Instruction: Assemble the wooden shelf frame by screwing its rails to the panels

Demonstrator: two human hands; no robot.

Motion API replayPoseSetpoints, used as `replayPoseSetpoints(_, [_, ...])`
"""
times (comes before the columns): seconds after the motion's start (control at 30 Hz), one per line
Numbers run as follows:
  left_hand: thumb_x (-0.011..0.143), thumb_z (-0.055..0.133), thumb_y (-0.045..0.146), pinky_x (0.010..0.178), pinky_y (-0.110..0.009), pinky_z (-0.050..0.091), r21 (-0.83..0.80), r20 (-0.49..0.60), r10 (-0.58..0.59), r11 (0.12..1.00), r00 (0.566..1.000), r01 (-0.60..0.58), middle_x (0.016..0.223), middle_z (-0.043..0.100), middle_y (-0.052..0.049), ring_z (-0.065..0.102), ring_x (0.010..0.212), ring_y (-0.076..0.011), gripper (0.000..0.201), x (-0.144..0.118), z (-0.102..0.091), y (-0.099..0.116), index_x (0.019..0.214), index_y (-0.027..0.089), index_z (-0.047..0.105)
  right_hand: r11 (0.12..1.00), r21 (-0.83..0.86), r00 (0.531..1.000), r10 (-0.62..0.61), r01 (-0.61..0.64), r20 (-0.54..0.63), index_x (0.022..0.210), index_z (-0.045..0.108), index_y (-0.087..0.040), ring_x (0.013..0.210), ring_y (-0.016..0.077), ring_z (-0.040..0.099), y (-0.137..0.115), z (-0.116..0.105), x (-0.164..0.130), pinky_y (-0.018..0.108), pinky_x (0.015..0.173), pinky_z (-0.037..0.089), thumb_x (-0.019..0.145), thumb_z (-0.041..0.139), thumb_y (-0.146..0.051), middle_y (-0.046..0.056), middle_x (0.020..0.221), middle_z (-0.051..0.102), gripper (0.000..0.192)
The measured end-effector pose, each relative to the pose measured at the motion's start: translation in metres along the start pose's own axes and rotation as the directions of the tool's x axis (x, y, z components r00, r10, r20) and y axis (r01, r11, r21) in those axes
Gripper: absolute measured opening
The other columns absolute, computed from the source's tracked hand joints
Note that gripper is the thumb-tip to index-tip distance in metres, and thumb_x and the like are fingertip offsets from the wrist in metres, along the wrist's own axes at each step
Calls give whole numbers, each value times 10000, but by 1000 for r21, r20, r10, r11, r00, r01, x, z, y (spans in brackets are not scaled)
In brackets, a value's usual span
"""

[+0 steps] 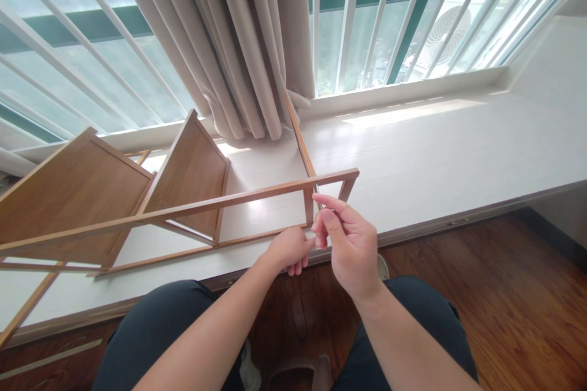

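A wooden shelf rack lies on its side on the white window bench, its two brown panels slanting up toward the window. My left hand is curled at the rack's lower right corner, touching the bottom rail by the short upright post. My right hand hovers just right of it, thumb and forefinger pinched together near the post; whether something small sits between them I cannot tell. My knees in dark trousers are below.
A beige curtain hangs behind the rack against barred windows. The bench runs on to the right toward a white wall. Dark wooden floor lies below the bench edge, with a stool or shoe between my legs.
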State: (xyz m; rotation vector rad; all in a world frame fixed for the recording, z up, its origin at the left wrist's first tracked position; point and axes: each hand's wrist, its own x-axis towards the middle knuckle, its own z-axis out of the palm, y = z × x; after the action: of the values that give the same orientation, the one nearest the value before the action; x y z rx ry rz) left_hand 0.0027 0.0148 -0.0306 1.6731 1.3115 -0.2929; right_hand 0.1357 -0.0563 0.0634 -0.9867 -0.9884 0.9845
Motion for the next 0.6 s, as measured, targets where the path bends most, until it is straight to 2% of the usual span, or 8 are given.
replayPoseSetpoints(0.6, [962,330,652,497,-282,493,21,-3,13,1000,1000,-13,557,657,-105,584,405,-152,690,0,0,0,698,111,669,999,-30,999,-37,37,-9,1190,731,-252,569,89,530,1,3,0,244,552,470,1012,560,-354,-22,717,599,267])
